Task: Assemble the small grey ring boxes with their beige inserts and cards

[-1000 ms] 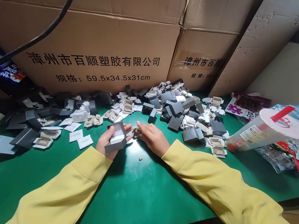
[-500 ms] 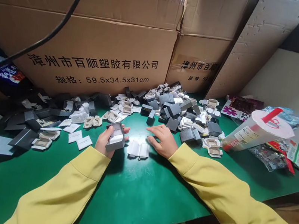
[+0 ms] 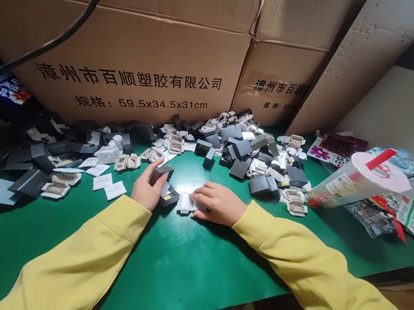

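My left hand [image 3: 149, 186] is closed round a small dark grey box [image 3: 169, 197]. The box's upper part stands tilted up from its lower part, and something white shows inside. Beside it on the green table, my right hand [image 3: 219, 203] has its fingers curled over a small white folded insert [image 3: 185, 203]. Part of the insert is hidden under the fingers, which press on it. Two white printed cards [image 3: 115, 190] lie flat to the left of my left hand.
A heap of dark boxes and white inserts [image 3: 243, 147] lies against the cardboard carton [image 3: 135, 60]. More dark boxes [image 3: 32, 182] are piled at left. At right a lidded drink cup [image 3: 344, 184] leans beside snack packets [image 3: 372, 215]. A black cable [image 3: 71, 34] hangs at upper left.
My left hand has turned the box, and its upper part now stands tilted. My right hand has moved down and left onto the white insert, its fingers closing over it.
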`<state>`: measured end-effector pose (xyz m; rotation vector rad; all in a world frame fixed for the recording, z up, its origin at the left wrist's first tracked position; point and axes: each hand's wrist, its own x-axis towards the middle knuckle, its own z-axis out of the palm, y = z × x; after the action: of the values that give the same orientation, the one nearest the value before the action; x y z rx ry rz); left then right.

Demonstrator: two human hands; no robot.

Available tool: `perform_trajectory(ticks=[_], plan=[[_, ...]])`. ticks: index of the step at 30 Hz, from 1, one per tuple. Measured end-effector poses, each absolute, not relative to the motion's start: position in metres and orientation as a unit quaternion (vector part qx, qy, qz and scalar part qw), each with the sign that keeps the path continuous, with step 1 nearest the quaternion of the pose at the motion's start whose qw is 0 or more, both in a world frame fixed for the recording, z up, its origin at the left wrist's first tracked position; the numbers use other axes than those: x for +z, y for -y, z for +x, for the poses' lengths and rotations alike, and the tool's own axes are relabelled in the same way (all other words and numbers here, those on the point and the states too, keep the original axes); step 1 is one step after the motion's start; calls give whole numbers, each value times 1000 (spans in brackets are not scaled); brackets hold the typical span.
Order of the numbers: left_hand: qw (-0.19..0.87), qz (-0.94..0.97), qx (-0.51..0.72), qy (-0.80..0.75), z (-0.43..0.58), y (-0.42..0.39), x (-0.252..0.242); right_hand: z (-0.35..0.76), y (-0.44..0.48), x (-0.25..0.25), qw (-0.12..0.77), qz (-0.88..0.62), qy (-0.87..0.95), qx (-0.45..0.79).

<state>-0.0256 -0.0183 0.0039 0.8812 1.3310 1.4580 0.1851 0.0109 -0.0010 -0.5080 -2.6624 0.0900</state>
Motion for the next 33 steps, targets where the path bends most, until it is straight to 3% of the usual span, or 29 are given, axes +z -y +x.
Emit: perform_trajectory(ticks=[3,10,15,18,21,27,33], plan=[[334,460,538,-622,-25,22,11,188,-17,-1,255,-218,934,123],[304,607,472,-563,-28,26,11,191,-34,-9,387,-429,743,339],[127,661,294,-679,-27,29,10,190,-35,-13,388,-433,761,287],[52,642,261,-719,-27,30,12,188,-32,-14,356,-407,815,208],[75,659,276,-696,-28,31,13,187,-30,-17,326,-383,848,165],[224,751,332,-525,-34,29,7,190,-34,-23,330,-409,838,146],[203,782,348,-475,-35,25,4,191,-33,-21,324,-411,840,143]])
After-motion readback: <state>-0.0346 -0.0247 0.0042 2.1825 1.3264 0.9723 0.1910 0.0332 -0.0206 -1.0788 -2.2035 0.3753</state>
